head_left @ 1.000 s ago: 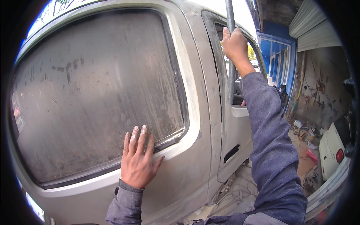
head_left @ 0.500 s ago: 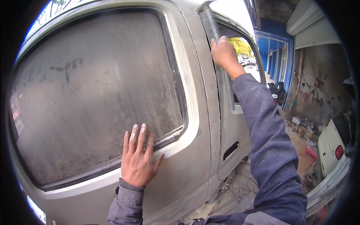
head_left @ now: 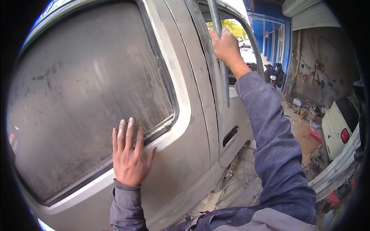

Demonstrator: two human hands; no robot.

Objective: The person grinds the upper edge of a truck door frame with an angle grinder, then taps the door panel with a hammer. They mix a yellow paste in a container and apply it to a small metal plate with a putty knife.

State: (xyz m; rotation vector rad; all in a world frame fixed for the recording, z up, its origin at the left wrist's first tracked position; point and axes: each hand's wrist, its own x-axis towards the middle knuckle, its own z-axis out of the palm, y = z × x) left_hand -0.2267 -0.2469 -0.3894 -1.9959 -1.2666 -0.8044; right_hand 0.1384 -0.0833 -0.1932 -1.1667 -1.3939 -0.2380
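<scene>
Nine o'clock: grimy, dark side window [head_left: 84,88] set in beige-grey van body [head_left: 173,181]. Eight o'clock: left hand [head_left: 131,161] laid flat across window's lower edge, fingers slightly apart. One o'clock: right hand [head_left: 226,45] clamped around grey metal pipe [head_left: 226,92], near upright before van door [head_left: 241,113]; door's window opening encloses dark cab parts, yellow-green foliage beyond. Three o'clock: floor litter [head_left: 315,134], then cream panel [head_left: 332,129] with red lamp [head_left: 345,135].

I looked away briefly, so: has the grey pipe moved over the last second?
Yes, downward in the view: the grey pipe now ends closer to the dark slot in the vehicle's door.
</scene>
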